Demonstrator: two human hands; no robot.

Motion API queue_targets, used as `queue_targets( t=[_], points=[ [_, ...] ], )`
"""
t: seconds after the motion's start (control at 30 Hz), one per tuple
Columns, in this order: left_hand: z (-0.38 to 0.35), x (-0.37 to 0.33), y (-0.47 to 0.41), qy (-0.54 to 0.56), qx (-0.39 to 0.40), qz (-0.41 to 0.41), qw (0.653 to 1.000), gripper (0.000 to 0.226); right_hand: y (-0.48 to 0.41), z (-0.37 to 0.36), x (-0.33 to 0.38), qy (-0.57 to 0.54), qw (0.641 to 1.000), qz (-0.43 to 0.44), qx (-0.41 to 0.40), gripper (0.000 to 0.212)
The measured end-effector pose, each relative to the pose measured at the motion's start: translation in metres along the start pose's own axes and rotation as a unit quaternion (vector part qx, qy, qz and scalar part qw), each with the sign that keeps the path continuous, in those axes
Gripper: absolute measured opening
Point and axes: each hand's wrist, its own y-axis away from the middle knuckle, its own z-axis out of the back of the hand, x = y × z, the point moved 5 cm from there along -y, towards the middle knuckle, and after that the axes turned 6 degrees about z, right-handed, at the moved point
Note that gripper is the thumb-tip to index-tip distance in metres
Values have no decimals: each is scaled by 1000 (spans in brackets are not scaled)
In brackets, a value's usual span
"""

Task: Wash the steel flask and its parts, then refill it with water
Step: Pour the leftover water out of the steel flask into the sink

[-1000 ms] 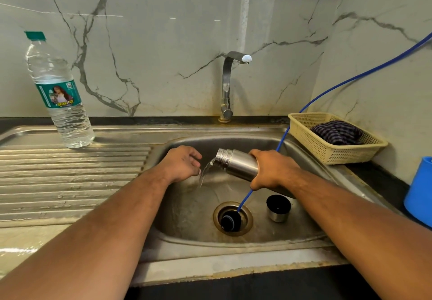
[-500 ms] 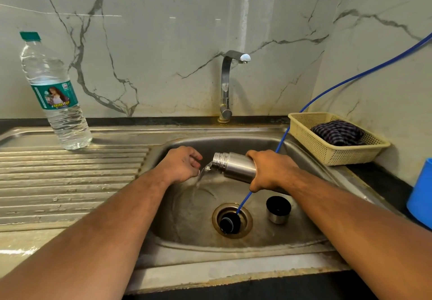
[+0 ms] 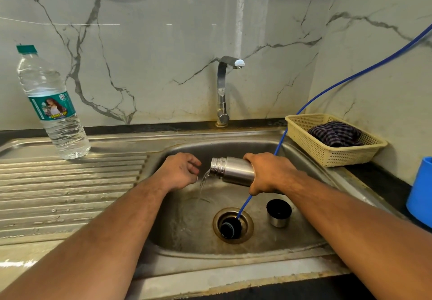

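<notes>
Stream (image 3: 203,184) thinner, flask (image 3: 233,171) in right hand (image 3: 272,174)

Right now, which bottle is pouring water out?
The steel flask, tipped sideways in the right hand over the sink; the plastic bottle stands upright, capped.

The only writing I can read is on the clear plastic water bottle with the green cap (image 3: 53,110). Its teal wrap-around label (image 3: 52,107) carries yellow lettering that seems to say "#DRINKITUP". A small square QR code (image 3: 62,97) sits near the label's top edge, and the finer print is too small to read.
</notes>
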Motion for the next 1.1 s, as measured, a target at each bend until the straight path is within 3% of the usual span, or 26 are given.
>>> queue_targets(
  t=[1.1],
  points=[
    [-1, -1, 2, -11, 7, 2, 1000, 50, 0, -1, 5, 13, 1000, -1, 2, 79]
  ],
)
